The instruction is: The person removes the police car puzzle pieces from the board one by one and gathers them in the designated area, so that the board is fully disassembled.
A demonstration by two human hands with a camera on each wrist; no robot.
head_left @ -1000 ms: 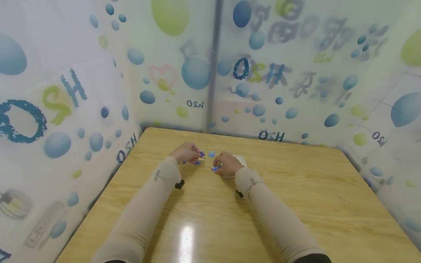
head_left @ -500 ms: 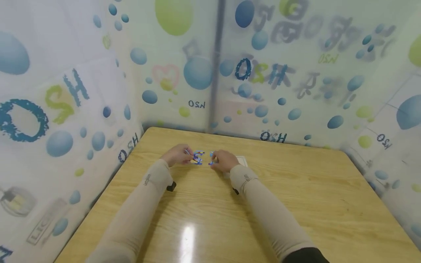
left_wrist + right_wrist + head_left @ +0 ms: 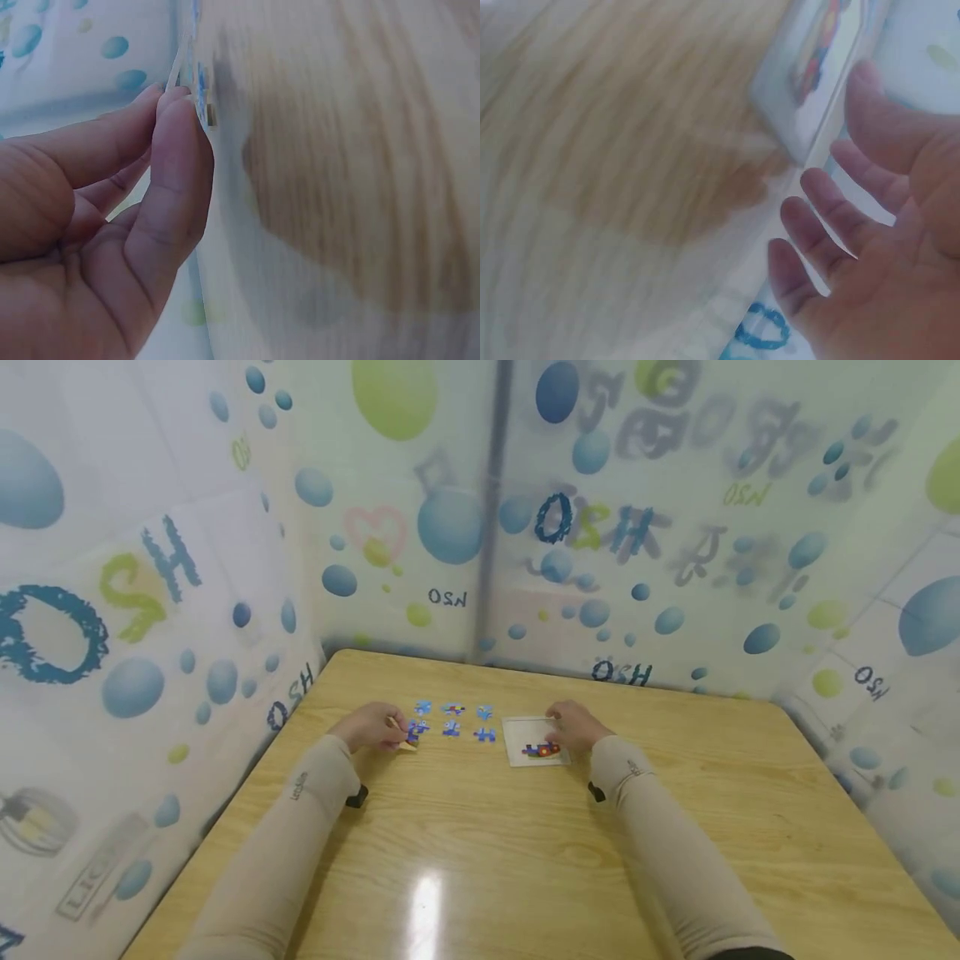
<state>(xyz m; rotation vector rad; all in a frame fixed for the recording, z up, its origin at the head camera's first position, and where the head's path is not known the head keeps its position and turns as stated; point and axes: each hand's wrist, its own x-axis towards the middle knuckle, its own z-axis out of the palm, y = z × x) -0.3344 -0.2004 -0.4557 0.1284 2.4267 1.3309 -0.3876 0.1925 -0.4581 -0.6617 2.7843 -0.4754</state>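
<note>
My left hand [image 3: 372, 727] is at the left end of the loose blue jigsaw pieces [image 3: 451, 728]. Its thumb and fingertips pinch a thin flat jigsaw piece [image 3: 177, 66], seen edge-on in the left wrist view. To the right of those pieces lies a square white puzzle board [image 3: 525, 732] with a small red, blue and yellow picture [image 3: 542, 750] in its lower part. My right hand [image 3: 577, 725] is over the board's right edge. In the right wrist view its fingers are spread and loosely bent, holding nothing; whether they touch the board I cannot tell.
Several pieces lie in two short rows, including one at the back right [image 3: 483, 712]. A wooden table [image 3: 480, 827] carries everything. Patterned curtains [image 3: 420, 543] hang along its back and sides.
My left hand has shifted left, while my right has moved right, away from the pieces to the board. The rows of pieces and the board are now uncovered.
</note>
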